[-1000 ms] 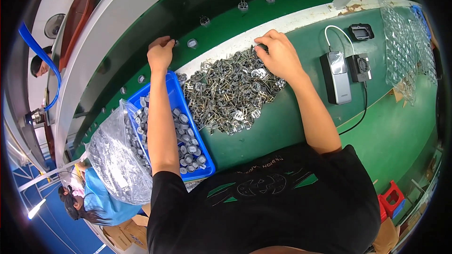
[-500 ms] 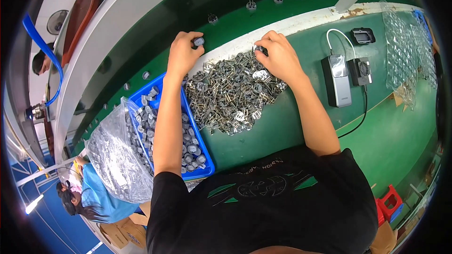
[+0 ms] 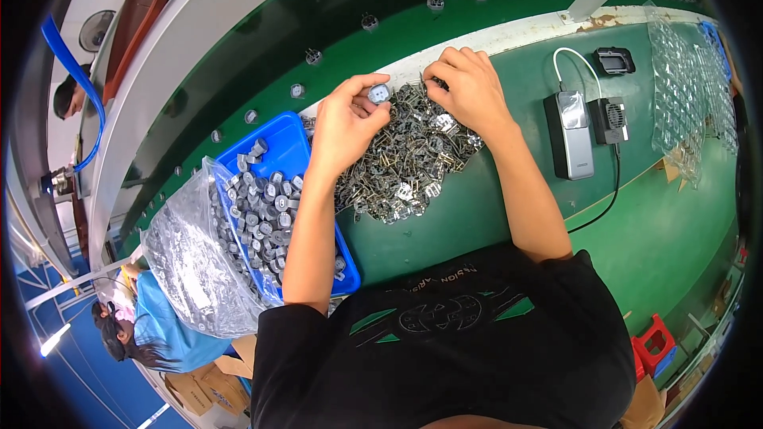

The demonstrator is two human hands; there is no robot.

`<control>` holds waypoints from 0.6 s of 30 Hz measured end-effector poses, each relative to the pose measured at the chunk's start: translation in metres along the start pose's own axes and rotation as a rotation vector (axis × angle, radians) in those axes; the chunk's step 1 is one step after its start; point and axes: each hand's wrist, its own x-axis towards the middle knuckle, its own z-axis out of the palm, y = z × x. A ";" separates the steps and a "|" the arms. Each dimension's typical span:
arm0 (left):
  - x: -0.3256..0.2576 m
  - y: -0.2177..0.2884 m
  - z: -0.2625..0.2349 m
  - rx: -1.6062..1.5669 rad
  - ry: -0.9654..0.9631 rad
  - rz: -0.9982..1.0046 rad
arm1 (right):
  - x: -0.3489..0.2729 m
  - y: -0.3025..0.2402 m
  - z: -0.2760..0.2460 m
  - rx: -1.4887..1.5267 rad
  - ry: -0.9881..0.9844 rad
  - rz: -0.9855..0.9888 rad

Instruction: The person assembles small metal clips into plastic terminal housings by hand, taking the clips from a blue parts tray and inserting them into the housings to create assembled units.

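1. Left hand [image 3: 346, 123] raised over the near edge of the parts pile, fingers curled in; thumb and forefinger pinch a small round grey component [image 3: 378, 94], flat face toward the camera.
2. Right hand [image 3: 469, 87] rests on the far right side of the pile of metal stampings [image 3: 405, 163]; fingertips bunched tight and pressed into the pile. Cannot tell whether it has hold of a piece, since the fingers hide it.
3. The round component sits between the two hands, just left of the right hand's fingertips and above the pile.
4. The pile is loose silver bent-metal pieces, heaped on the green workbench [image 3: 660, 214], just right of the blue tray.
5. Blue plastic tray [image 3: 278, 139] under the left forearm, full of grey round components of the same kind.
6. Clear plastic bag [image 3: 187, 262] bunched against the tray's left side, partly draped over it.
7. Dark green conveyor belt [image 3: 413, 24] runs beyond the hands; single small components stand spaced along it.
8. Right of the hands: grey rectangular device [image 3: 574, 133] with a white cable, small black fan [image 3: 610, 121] beside it.
9. Clear blister trays [image 3: 683, 87] stacked at the far right.
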 end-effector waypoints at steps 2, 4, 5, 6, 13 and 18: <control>-0.003 -0.006 0.003 -0.045 -0.018 -0.005 | 0.001 0.001 -0.003 0.004 0.028 -0.045; -0.006 -0.009 0.004 -0.102 -0.056 -0.024 | 0.004 0.001 -0.005 0.060 0.175 -0.130; -0.008 -0.009 0.005 -0.102 -0.052 -0.025 | 0.005 0.000 -0.008 0.062 0.175 -0.134; -0.010 -0.010 0.005 -0.117 -0.056 -0.021 | 0.006 -0.002 -0.012 0.077 0.244 -0.173; -0.011 -0.004 0.006 -0.225 -0.127 -0.009 | 0.005 -0.010 -0.012 0.351 0.356 -0.198; -0.012 0.000 0.005 -0.095 -0.101 -0.005 | 0.003 -0.017 -0.023 0.195 0.304 -0.307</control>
